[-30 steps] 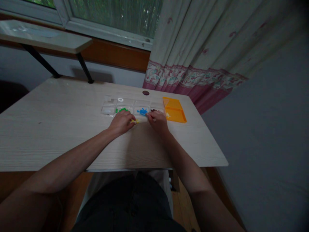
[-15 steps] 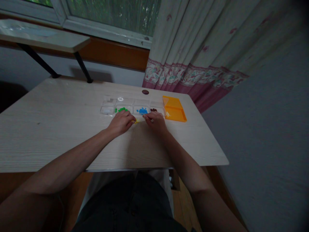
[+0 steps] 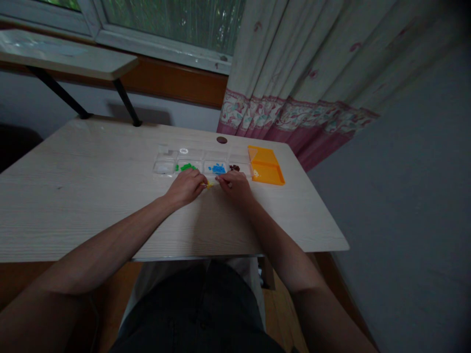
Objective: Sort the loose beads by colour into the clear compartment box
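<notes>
My left hand (image 3: pixel 187 186) is closed, thumb and fingertips pinching a small yellow piece (image 3: pixel 209 185) just above the table. To its right, my right hand (image 3: pixel 236 186) is closed in a pinch; anything between its fingertips is too small to make out. The fingertips of both hands are a short gap apart. Right behind them stands a clear plastic compartment box (image 3: pixel 164 168) with its lid raised. Green pieces (image 3: pixel 187 167), blue pieces (image 3: pixel 218 169) and dark brown pieces (image 3: pixel 234 167) lie in separate compartments, partly hidden by my hands.
At the box's right end lies an open orange case (image 3: pixel 270 172) with a few small pale pieces (image 3: pixel 256 173) inside. A dark round disc (image 3: pixel 222 140) is near the back edge of the pale wooden table (image 3: pixel 110 196). A raised shelf (image 3: pixel 69 54) and a curtain (image 3: pixel 272 98) stand beyond.
My right hand has shifted slightly left, its fingertips nearer the yellow piece. My left hand stays almost still, still pinching the piece.
</notes>
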Motion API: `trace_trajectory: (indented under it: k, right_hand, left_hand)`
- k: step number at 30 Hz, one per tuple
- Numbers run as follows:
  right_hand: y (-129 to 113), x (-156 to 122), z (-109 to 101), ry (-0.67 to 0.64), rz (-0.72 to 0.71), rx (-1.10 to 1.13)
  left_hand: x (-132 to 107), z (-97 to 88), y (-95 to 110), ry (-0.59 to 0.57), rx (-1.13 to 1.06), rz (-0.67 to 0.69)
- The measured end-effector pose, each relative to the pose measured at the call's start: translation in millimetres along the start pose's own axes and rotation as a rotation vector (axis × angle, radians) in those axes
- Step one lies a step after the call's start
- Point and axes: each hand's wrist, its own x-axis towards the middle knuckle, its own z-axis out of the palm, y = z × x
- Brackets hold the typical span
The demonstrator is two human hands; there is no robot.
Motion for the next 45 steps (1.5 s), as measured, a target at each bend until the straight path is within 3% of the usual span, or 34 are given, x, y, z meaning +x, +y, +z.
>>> trace_trajectory:
  k: [17, 27, 35, 45]
  right_hand:
    - [-3.1, 0.3, 0.1, -0.029, -0.017, 0.013]
    - [-12.2, 1.5, 1.4, -0.035, -0.109, 0.029]
    - [-17.4, 0.4, 3.9, 0.024, -0.104, 0.006]
    - [-17.8, -1.6, 0.4, 0.051, -0.191, -0.078]
  left_hand:
    - [4.0, 9.0, -1.1, 0.042, -0.007, -0.023]
    - [7.2, 6.5, -1.2, 0.221, -0.274, -0.155]
    - [7.9, 12.9, 3.8, 0.205, -0.411, -0.159]
    - [7.8, 11.8, 4.1, 0.178, -0.403, -0.131]
